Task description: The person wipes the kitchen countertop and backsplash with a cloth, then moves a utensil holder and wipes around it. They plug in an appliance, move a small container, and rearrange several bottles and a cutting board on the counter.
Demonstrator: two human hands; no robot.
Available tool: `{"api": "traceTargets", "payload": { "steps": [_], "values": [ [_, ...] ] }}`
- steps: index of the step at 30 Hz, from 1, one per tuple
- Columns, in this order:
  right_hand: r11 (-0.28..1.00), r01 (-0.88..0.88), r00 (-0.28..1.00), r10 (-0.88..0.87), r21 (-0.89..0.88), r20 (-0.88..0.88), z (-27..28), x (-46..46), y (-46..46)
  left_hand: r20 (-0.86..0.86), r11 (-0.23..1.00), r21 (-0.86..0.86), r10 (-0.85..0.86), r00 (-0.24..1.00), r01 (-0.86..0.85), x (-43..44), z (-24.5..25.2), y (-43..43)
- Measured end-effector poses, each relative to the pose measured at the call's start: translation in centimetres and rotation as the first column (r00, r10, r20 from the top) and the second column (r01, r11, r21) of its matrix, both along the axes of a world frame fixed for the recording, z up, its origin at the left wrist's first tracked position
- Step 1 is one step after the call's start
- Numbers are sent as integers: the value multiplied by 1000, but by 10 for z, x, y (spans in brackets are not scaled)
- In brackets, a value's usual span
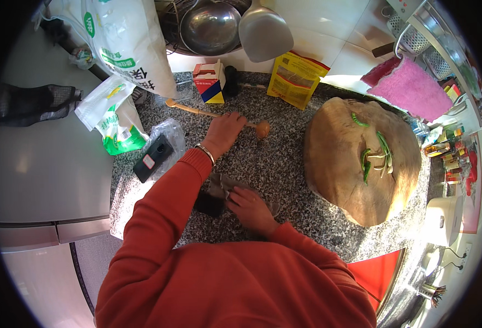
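My left hand reaches across the granite counter and grips the shaft of a slim wooden stick with a knob at each end; the rounder knob lies to the right of my fingers. Closer to my body, my right hand rests on a crumpled grey-brown cloth with its fingers bent over it. Just left of that hand is a dark object or shadow that I cannot identify. A dark smartphone lies on a clear plastic bag left of my left forearm.
A thick wooden chopping block with green chillies and scallion pieces stands at the right. Behind are a small carton, a yellow pouch and a hanging metal ladle. Green-and-white bags stand left; a pink cloth hangs at the upper right.
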State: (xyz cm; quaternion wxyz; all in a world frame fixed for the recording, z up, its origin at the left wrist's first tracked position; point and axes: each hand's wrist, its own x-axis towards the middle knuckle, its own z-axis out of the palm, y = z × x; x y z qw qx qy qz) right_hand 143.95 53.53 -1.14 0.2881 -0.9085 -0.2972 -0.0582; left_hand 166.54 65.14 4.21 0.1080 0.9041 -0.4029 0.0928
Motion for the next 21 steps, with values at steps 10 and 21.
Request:
{"api": "traceTargets", "payload": {
  "steps": [10, 21],
  "values": [
    [1000, -20, 989, 17, -16, -150, 14, -8, 0, -129, 989, -83, 110, 986, -121, 28, -25, -26],
    [992, 118, 987, -121, 36, 109, 7, 66, 22, 12, 865, -310, 418, 909, -394, -117, 3, 121]
  ]
}}
